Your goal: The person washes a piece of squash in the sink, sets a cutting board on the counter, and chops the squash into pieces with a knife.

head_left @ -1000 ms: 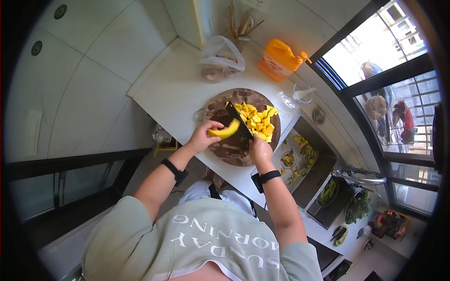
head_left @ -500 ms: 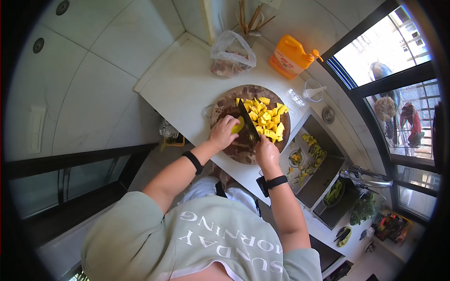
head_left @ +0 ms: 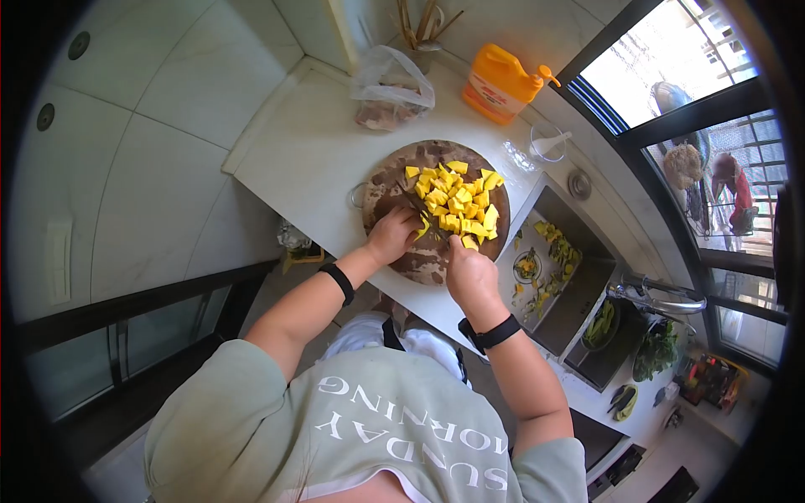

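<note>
On a round wooden chopping board [head_left: 394, 174] lies a heap of yellow chunks [head_left: 457, 197] that look like pumpkin. My right hand [head_left: 472, 273] is closed around the handle of a dark-bladed kitchen knife [head_left: 412, 199]. Its blade stands on edge, slanting up and left beside the heap. Left of the blade, my left hand [head_left: 394, 235] has its fingers bent over a yellow pumpkin piece [head_left: 423, 227], pressing it to the board. The fingers hide most of this piece. The knife's handle is covered by my right hand.
A plastic bag of meat [head_left: 390, 105] and an orange jug [head_left: 501, 84] stand behind the board. A clear cup [head_left: 547, 142] sits near the sink [head_left: 579, 302], which holds peelings and a strainer [head_left: 527, 266]. Leafy greens [head_left: 656, 348] lie beyond the tap [head_left: 662, 302].
The knife blade now leans further left, and more of the piece is hidden under my left fingers. A few chunks have shifted at the heap's left side. The whole view has moved slightly.
</note>
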{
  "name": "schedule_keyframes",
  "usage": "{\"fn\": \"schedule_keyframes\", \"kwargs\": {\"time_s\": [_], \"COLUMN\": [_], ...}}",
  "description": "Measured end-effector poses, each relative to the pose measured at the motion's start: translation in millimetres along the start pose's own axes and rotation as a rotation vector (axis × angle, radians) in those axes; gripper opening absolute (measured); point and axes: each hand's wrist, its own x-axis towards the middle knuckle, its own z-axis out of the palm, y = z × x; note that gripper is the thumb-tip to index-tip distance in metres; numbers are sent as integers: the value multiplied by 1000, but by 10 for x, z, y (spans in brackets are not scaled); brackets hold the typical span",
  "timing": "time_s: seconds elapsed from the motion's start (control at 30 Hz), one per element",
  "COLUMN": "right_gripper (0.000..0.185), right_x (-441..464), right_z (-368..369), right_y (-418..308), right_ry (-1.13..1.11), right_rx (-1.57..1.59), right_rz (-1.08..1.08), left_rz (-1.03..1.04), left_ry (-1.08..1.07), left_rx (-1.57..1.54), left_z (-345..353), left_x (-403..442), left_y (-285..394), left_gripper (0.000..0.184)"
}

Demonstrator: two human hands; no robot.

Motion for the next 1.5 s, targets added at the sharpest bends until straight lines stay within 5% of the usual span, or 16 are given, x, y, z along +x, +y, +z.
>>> {"fn": "schedule_keyframes", "kwargs": {"time_s": [0.4,0.77,1.2,1.37,1.5], "right_gripper": [11,18,13,19,16], "right_x": [328,211,505,541,425], "right_z": [840,108,799,664,319], "right_y": [107,14,99,187,49], "right_ry": [100,-20,120,73,-24], "right_rx": [37,-42,4,154,46], "right_rz": [16,-67,-68,95,-24], "left_rz": [-69,-68,-76,-40,-72], "left_ry": [-38,119,71,156,109], "left_rx": [47,19,74,12,19], "left_z": [-6,60,48,45,85], "left_x": [-5,-47,-38,-27,-82], "left_y": [32,80,67,79,32], "left_gripper": [13,10,12,16,18]}}
